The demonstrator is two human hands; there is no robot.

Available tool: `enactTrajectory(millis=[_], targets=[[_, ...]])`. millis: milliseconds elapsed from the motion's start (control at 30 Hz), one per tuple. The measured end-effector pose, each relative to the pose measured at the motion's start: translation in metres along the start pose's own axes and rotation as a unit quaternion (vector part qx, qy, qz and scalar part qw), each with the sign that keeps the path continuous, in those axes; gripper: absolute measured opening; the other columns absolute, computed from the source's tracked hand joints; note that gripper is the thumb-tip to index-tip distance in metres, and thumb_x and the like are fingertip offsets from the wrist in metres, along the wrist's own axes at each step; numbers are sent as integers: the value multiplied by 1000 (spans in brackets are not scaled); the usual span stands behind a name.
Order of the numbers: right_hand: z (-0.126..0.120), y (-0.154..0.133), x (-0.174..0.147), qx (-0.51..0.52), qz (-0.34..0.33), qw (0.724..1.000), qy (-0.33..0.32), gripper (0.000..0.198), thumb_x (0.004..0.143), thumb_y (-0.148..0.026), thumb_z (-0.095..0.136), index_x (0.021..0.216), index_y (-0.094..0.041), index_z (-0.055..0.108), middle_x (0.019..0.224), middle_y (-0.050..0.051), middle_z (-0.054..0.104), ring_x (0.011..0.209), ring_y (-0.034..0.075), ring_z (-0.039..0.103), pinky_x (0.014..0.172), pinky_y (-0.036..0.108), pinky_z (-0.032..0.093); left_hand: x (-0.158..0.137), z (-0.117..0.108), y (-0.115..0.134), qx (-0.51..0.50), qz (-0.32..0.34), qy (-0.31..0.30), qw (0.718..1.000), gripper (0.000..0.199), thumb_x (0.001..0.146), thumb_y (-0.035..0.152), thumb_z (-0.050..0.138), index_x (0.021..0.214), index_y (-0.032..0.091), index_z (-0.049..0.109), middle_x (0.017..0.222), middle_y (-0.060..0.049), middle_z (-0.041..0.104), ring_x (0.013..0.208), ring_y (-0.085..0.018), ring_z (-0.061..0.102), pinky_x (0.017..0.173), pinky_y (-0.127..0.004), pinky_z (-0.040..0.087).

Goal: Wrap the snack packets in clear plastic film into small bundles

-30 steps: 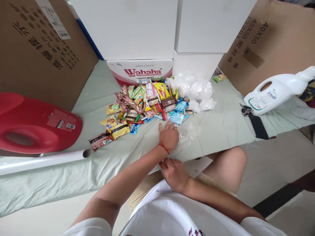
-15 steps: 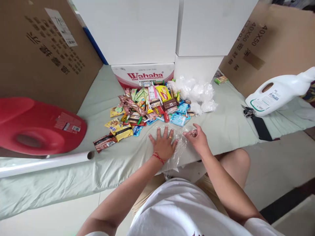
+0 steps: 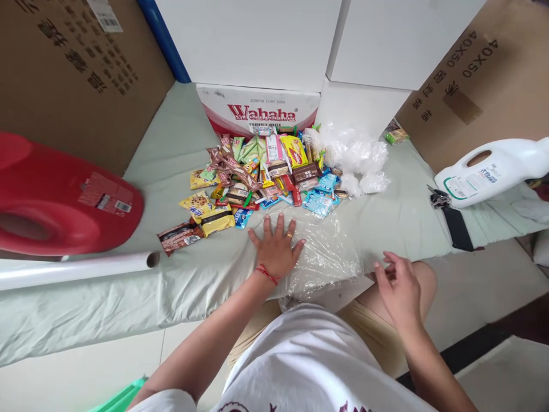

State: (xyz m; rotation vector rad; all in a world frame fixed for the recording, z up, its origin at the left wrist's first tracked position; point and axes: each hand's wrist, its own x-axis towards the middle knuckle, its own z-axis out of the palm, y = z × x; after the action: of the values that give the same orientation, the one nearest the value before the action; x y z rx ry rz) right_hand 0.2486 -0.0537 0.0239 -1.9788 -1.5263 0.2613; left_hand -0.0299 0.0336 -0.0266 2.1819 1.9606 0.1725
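My left hand (image 3: 277,245) lies flat with its fingers spread, pressing on the left part of a clear plastic sheet (image 3: 328,252). The sheet is spread over the cloth, and its near end hangs past the table edge toward my lap. To the right of the sheet, my right hand (image 3: 398,283) hovers above my knee, fingers loosely bent and thumb apart, with nothing visible in it. Just beyond my left hand is a heap of wrapped snacks (image 3: 266,171) in several colours. Beside the heap sit several crumpled clear plastic bundles (image 3: 351,157).
A red jug (image 3: 64,200) and a white film roll (image 3: 86,270) lie at left. On the right are a white detergent bottle (image 3: 484,171), keys (image 3: 438,197) and a black flat object (image 3: 458,228). A Wahaha carton (image 3: 257,109) and white boxes (image 3: 249,40) stand behind, between brown cardboard panels (image 3: 77,97).
My right hand has let go of the plastic and moved right and toward me. The sheet, bunched before, now lies spread wider. My left hand stays pressed on it.
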Motion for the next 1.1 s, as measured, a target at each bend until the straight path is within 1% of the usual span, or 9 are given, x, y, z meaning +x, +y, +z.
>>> enactTrajectory(millis=[67,133,200,333,500,667,767,967,1100], targets=[[7,-29,15,-7,-152,988,-12,35,101,-42,55,125,-21,68,116,14,71,102,27,66,88,44,56,-3,-1,2,-3,26,-1,1000,68,103,64,33,163,32,38,175,-9,23,161,-44,13,116,-85,0],[33,-55,32,0,-303,943,-136,39,104,-37,52,138,-24,64,135,13,68,127,28,60,108,49,50,-6,-2,1,-7,55,-7,998,66,103,63,36,163,34,38,174,-9,25,161,-43,14,117,-85,0],[68,-69,50,-27,-368,900,-232,46,105,-39,51,147,-23,59,154,13,56,146,29,46,119,53,40,-8,-3,-5,-9,76,-11,997,65,103,60,38,163,35,37,174,-8,27,161,-42,16,118,-84,0],[117,-61,83,-89,-317,911,-249,49,108,-37,41,150,-16,57,160,15,49,149,29,41,123,53,33,-12,-6,-29,-4,54,13,998,61,106,53,33,163,33,36,172,-9,29,160,-37,25,120,-82,-4],[116,-77,129,-126,-279,928,-215,43,109,-34,36,124,-17,72,125,13,71,116,26,59,100,38,46,-12,-3,-49,1,45,20,999,61,106,50,31,163,29,36,173,-9,27,160,-36,25,121,-80,-4],[132,-122,190,-214,-379,873,-220,51,100,-13,42,148,-18,57,151,13,56,129,29,45,100,38,40,-12,-3,-49,3,53,15,998,63,107,51,28,164,25,34,173,-9,25,161,-32,23,123,-77,-4],[145,-133,216,-269,-387,857,-209,61,99,-12,44,160,-18,42,164,15,41,135,34,39,101,42,37,-13,-5,-48,0,53,10,999,63,107,53,29,164,27,36,173,-8,26,161,-32,22,125,-75,-3],[142,-134,226,-286,-364,860,-215,49,106,-24,39,153,-18,50,143,17,60,119,30,55,96,39,37,-12,-6,-50,-15,52,11,998,63,107,52,30,163,26,37,173,-9,27,160,-32,25,124,-76,-3],[123,-122,219,-243,-309,902,-181,41,106,-31,41,137,-20,65,125,13,69,109,28,61,87,35,41,-12,-6,-49,-17,49,12,999,62,106,52,32,163,28,37,173,-8,27,160,-33,25,125,-75,-3]])
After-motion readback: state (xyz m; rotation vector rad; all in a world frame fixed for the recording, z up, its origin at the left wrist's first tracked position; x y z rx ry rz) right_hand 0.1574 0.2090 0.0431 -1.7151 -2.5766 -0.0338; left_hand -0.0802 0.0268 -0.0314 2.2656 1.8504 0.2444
